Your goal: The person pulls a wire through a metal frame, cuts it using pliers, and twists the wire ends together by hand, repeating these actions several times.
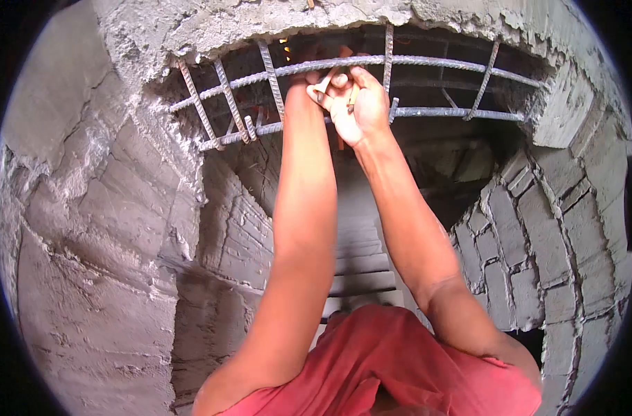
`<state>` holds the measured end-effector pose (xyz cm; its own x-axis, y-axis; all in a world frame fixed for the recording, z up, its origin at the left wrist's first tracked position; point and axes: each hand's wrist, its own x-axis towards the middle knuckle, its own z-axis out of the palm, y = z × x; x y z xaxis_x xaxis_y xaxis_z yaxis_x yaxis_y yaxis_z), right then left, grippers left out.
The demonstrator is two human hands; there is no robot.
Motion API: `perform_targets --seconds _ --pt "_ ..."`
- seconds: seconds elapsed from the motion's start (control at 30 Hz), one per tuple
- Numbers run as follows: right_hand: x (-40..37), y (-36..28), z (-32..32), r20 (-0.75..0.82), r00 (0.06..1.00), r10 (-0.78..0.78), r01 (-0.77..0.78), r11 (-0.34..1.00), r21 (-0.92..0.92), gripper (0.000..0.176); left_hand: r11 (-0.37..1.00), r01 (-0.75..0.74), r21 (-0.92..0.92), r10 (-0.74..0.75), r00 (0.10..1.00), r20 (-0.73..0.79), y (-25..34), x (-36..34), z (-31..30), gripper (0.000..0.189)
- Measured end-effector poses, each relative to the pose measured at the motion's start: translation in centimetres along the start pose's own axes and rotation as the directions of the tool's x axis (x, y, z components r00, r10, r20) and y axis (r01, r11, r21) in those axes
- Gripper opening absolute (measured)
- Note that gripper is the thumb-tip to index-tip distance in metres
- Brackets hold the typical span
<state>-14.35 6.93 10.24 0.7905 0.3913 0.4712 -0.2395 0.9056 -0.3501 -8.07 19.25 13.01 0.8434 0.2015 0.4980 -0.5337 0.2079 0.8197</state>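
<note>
My right hand [361, 111] is turned palm up at the rebar grid, its fingers curled in front of the upper bar. A pale, strip-like piece [324, 84] shows at its fingertips; its kind cannot be made out. My left hand [307, 75] reaches up beside it, mostly hidden behind the upper rebar [441, 62] and in shadow, so its fingers do not show clearly. An orange piece [344, 52] sticks up behind the bar between both hands. Below them runs the lower rebar [462, 112], crossed by several short upright bars [269, 69].
Rough broken concrete [295, 15] edges the opening above. A plastered wall [87, 277] stands on the left, and a brick wall [538, 236] with rough mortar joints on the right. Steps [361, 263] lie far below, between my arms. Cut rebar ends [250, 128] stick up near my left forearm.
</note>
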Motion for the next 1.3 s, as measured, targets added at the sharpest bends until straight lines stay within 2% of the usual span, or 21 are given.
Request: perform_targets --seconds 0.03,0.1,0.13,0.27,0.3,0.37,0.4,0.43,0.47,0.5,0.53,0.57,0.6,0.63,0.67,0.7,0.8,0.9,0.97,1.2,1.3 --pt "0.2 -0.1 0.3 0.008 1.000 0.005 -0.005 1.000 -0.002 0.023 0.996 0.009 -0.093 -0.014 0.998 -0.058 0.0 -0.3 -0.3 0.025" --pt "0.4 -0.1 0.8 -0.089 0.995 0.040 -0.043 0.998 -0.034 0.023 0.974 0.022 -0.226 -0.059 0.986 -0.158 -0.2 -0.8 -0.8 0.024" --pt "0.3 -0.3 0.9 -0.106 0.992 0.063 -0.066 0.997 -0.030 0.032 0.963 0.021 -0.270 -0.077 0.978 -0.196 -0.3 -1.1 -1.1 0.024" --pt "0.6 -0.1 0.8 -0.092 0.995 0.039 -0.040 0.999 -0.003 0.036 0.951 0.059 -0.304 -0.151 0.945 -0.290 -0.2 -3.2 -0.7 0.023" --pt "0.9 -0.1 0.5 -0.088 0.995 0.041 -0.041 0.999 0.001 0.036 0.947 0.112 -0.302 -0.221 0.909 -0.353 1.6 -5.6 1.2 0.018" --pt "1.8 0.4 -0.9 -0.046 0.999 0.007 -0.004 0.999 0.050 0.028 0.973 -0.007 -0.232 -0.066 0.950 -0.304 2.0 -7.3 2.6 0.025" --pt "2.8 1.0 -1.4 -0.046 0.999 -0.013 0.022 0.978 0.210 0.027 0.967 -0.090 0.239 0.148 0.959 -0.240 2.5 -8.6 2.8 0.028" --pt "2.9 1.0 -1.7 -0.052 0.998 -0.019 0.030 0.976 0.214 0.027 0.739 -0.185 0.648 0.308 0.948 -0.081 3.2 -10.0 3.1 0.031" --pt "2.9 0.9 -2.0 0.021 0.999 -0.031 0.029 0.995 0.095 0.027 0.695 -0.239 0.678 0.433 0.892 -0.129 2.7 -11.0 4.0 0.032" --pt "2.8 0.9 -2.3 0.093 0.995 -0.035 0.038 0.999 -0.027 0.026 0.694 -0.240 0.678 0.425 0.897 -0.118 3.0 -11.0 4.2 0.032" --pt "2.6 0.9 -0.7 -0.069 0.997 -0.027 0.039 0.985 0.166 0.025 0.667 -0.209 0.715 0.443 0.883 -0.156 3.2 -11.1 4.4 0.030" --pt "2.2 1.0 -0.5 -0.067 0.996 -0.053 0.060 0.992 0.114 0.024 0.641 -0.174 0.747 0.462 0.865 -0.194 3.2 -11.2 4.4 0.029" --pt "2.2 1.0 0.0 -0.125 0.990 -0.072 0.083 0.993 0.085 0.023 0.546 -0.182 0.818 0.516 0.842 -0.158 3.0 -11.4 4.1 0.031" --pt "2.5 1.0 0.0 -0.181 0.979 -0.092 0.104 0.993 0.054 0.022 0.429 -0.265 0.864 0.615 0.786 -0.065 2.9 -11.5 4.1 0.031" --pt "2.1 0.8 0.3 -0.173 0.974 -0.149 0.153 0.988 0.012 0.018 0.416 -0.262 0.871 0.622 0.781 -0.062 2.5 -11.4 3.7 0.030" --pt "2.7 1.1 -1.5 -0.056 0.988 -0.141 0.143 0.990 0.023 0.016 0.405 -0.259 0.877 0.629 0.775 -0.061 2.2 -11.3 3.4 0.029" --pt "2.2 0.8 -1.0 -0.082 0.990 -0.118 0.124 0.990 0.068 0.018 0.437 -0.265 0.860 0.607 0.792 -0.064 2.6 -11.4 3.8 0.027" --pt "1.7 0.6 -0.4 -0.083 0.990 -0.118 0.119 0.993 0.005 0.019 0.449 -0.284 0.847 0.610 0.790 -0.059 2.8 -11.5 4.1 0.027" --pt "1.8 0.4 -0.4 -0.074 0.992 -0.105 0.105 0.994 -0.012 0.021 0.503 -0.232 0.833 0.567 0.815 -0.115 2.8 -11.5 4.1 0.027" --pt "2.0 0.5 0.4 -0.152 0.980 -0.126 0.134 0.990 0.041 0.022 0.574 -0.307 0.759 0.532 0.844 -0.060 2.6 -10.9 3.4 0.025" --pt "1.7 0.3 1.4 -0.165 0.976 -0.140 0.147 0.989 0.029 0.021 0.553 -0.311 0.773 0.523 0.852 -0.031 3.4 -11.3 3.7 0.025"
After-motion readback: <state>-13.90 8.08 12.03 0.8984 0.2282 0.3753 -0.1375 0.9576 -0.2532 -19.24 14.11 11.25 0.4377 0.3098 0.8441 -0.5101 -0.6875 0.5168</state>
